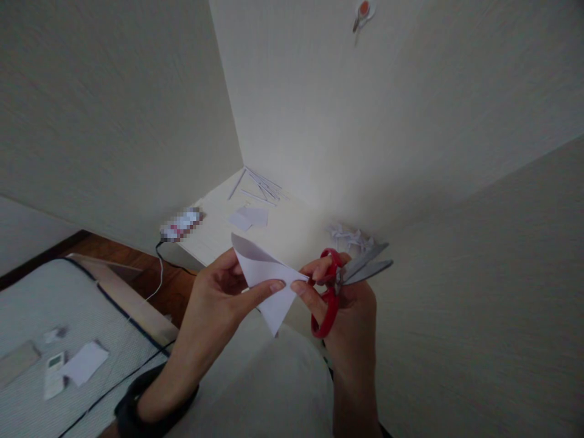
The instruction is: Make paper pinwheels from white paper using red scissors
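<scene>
A white sheet of paper [264,274], folded over into a triangular shape, is held up between both hands at the centre. My left hand [223,292] grips its left part, the thumb lying across the front face. At the paper's right corner, my right hand [351,310] pinches with thumb and fingertips. Red-handled scissors [331,298] also hang on my right hand, a finger passing through a handle. Their metal blades point right, slightly apart, away from the paper.
On the white table [214,228] lie thin paper strips [260,185], small paper pieces [250,216] and a heap of paper scraps [351,236] by the wall. A power strip [181,225] sits at its left edge. A bed [91,304] holds a remote control [55,374] and paper [85,363].
</scene>
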Action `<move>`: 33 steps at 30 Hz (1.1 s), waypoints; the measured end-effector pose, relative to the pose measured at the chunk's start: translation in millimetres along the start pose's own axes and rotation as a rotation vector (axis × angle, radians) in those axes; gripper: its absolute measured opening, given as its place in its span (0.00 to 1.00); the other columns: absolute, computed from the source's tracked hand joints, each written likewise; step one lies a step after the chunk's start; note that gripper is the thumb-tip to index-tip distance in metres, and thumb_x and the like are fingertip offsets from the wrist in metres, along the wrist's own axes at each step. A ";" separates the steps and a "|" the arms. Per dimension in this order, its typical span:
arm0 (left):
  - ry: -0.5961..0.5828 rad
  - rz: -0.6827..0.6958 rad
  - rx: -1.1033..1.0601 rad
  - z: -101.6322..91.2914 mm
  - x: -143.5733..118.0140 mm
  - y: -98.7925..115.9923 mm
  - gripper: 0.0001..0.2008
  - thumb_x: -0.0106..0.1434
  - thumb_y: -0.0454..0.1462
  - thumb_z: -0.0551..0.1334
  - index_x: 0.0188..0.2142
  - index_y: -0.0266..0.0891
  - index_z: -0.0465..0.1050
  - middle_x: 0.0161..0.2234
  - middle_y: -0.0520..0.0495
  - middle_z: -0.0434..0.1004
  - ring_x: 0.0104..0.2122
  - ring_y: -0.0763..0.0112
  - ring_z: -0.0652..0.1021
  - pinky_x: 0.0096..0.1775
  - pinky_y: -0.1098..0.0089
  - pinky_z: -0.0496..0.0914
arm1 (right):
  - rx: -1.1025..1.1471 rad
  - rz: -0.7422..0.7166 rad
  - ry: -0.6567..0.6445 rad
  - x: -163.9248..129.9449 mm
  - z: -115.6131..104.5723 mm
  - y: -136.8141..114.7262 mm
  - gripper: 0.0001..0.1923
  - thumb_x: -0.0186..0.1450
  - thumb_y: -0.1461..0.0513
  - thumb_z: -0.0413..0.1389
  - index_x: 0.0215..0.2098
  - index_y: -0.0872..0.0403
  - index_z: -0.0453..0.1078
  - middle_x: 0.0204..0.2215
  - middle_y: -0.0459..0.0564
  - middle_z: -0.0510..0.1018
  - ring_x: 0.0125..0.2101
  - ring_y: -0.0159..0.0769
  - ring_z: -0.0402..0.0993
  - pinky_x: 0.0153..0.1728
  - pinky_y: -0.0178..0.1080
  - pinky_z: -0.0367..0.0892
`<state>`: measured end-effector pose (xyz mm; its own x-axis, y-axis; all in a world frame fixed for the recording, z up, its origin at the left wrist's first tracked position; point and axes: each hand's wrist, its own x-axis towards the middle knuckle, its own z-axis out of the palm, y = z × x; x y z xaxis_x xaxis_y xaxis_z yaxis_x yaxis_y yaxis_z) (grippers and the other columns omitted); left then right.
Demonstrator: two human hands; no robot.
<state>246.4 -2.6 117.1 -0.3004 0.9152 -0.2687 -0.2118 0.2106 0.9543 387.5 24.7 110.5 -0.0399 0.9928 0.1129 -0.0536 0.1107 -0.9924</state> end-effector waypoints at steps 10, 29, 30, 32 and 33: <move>-0.154 -0.013 -0.083 -8.4 2.2 -0.9 0.18 0.47 0.31 0.74 0.39 0.42 0.77 0.31 0.53 0.85 0.31 0.68 0.83 0.33 0.75 0.77 | 0.022 0.024 0.053 -0.6 -0.3 2.1 0.12 0.54 0.67 0.64 0.25 0.50 0.64 0.21 0.38 0.70 0.24 0.30 0.68 0.28 0.35 0.65; -0.238 -0.090 -0.106 -33.2 13.7 -5.6 0.20 0.46 0.29 0.74 0.40 0.41 0.74 0.22 0.52 0.83 0.21 0.72 0.80 0.27 0.77 0.75 | 0.090 0.017 0.008 1.4 -3.8 5.0 0.13 0.53 0.69 0.64 0.25 0.49 0.64 0.21 0.37 0.69 0.23 0.29 0.66 0.25 0.33 0.64; -0.216 -0.080 -0.089 -33.0 13.4 -5.5 0.20 0.46 0.29 0.74 0.39 0.40 0.75 0.22 0.53 0.83 0.21 0.72 0.80 0.27 0.77 0.75 | 0.086 0.011 0.013 1.4 -3.6 5.0 0.13 0.53 0.69 0.64 0.25 0.49 0.64 0.21 0.37 0.69 0.23 0.30 0.66 0.25 0.33 0.64; -0.180 -0.061 -0.054 -32.2 12.4 -5.3 0.19 0.46 0.30 0.74 0.38 0.40 0.74 0.22 0.53 0.83 0.21 0.72 0.80 0.27 0.76 0.75 | 0.085 -0.002 0.022 1.5 -3.2 5.1 0.14 0.53 0.68 0.64 0.25 0.49 0.64 0.21 0.38 0.69 0.23 0.31 0.68 0.26 0.35 0.65; -0.167 -0.047 -0.041 -31.6 11.5 -4.9 0.19 0.46 0.30 0.74 0.38 0.40 0.74 0.22 0.53 0.83 0.21 0.72 0.80 0.27 0.76 0.75 | 0.083 -0.004 0.025 1.5 -2.9 5.0 0.14 0.53 0.68 0.65 0.25 0.49 0.64 0.21 0.38 0.70 0.23 0.31 0.68 0.26 0.35 0.65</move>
<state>214.7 -3.9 105.2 -0.1312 0.9497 -0.2845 -0.2605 0.2438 0.9342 390.0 26.9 105.6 -0.0145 0.9934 0.1142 -0.1362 0.1112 -0.9844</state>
